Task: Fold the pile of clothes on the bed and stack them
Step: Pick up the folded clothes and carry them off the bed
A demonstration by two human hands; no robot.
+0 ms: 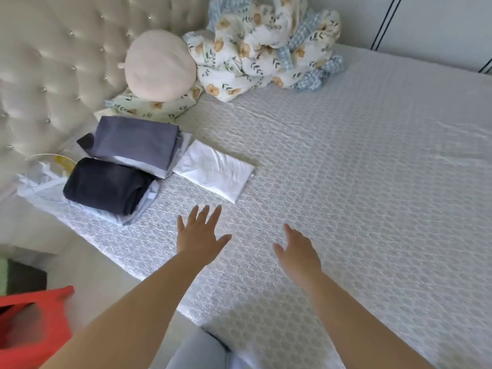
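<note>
Over by the headboard there are two folded stacks, a navy one [105, 186] and a grey-purple one [138, 143], with a folded white piece [215, 170] just beside them on the bed [372, 182]. Left hand [201, 235] and right hand [299, 251] both reach out with fingers spread, holding nothing.

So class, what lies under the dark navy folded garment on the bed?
Under the dark navy garment a lighter blue-grey folded piece peeks out at its edges, resting on the bed. How many items lie beneath is hidden by the navy cloth.
</note>
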